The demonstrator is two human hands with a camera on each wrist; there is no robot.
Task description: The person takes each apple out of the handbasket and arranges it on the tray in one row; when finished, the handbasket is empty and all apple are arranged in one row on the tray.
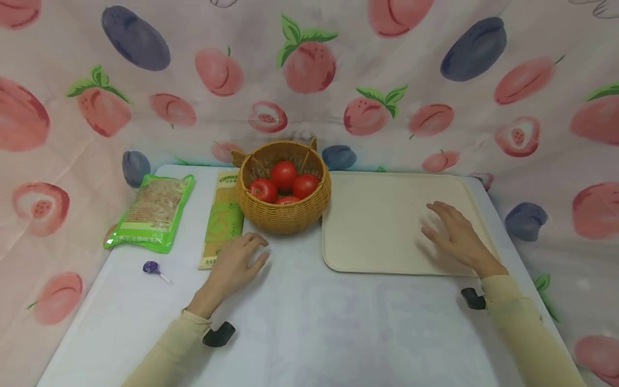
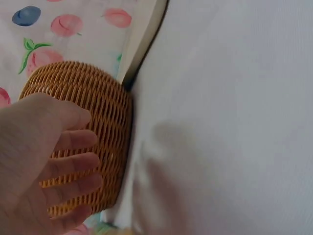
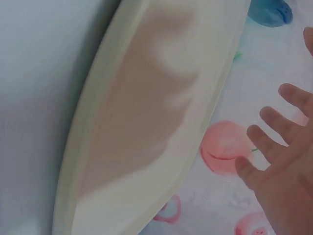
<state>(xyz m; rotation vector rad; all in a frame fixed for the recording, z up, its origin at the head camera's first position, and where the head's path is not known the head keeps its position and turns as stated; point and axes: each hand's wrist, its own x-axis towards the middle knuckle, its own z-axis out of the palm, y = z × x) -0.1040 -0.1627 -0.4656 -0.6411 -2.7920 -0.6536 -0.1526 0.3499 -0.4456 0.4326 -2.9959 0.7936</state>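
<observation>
My left hand (image 1: 235,267) hovers with relaxed, spread fingers by the lower end of a yellow-and-green noodle packet (image 1: 220,223), holding nothing. Just ahead of it stands a round wicker basket (image 1: 285,217) with several red tomatoes (image 1: 283,176) inside; in the left wrist view the fingers overlap the basket's woven side (image 2: 110,132). Over the right part of a cream tray (image 1: 372,226) my right hand (image 1: 454,236) is held with fingers apart and nothing in its grasp. The right wrist view shows that hand's shadow on the tray (image 3: 195,147).
At the left of the white table (image 1: 309,333) lies a green-edged clear food pouch (image 1: 153,212). Below it is a purple-wrapped lollipop (image 1: 151,267). A fruit-print cloth (image 1: 338,113) hangs behind the table. The basket's base overlaps the noodle packet's edge and sits beside the tray.
</observation>
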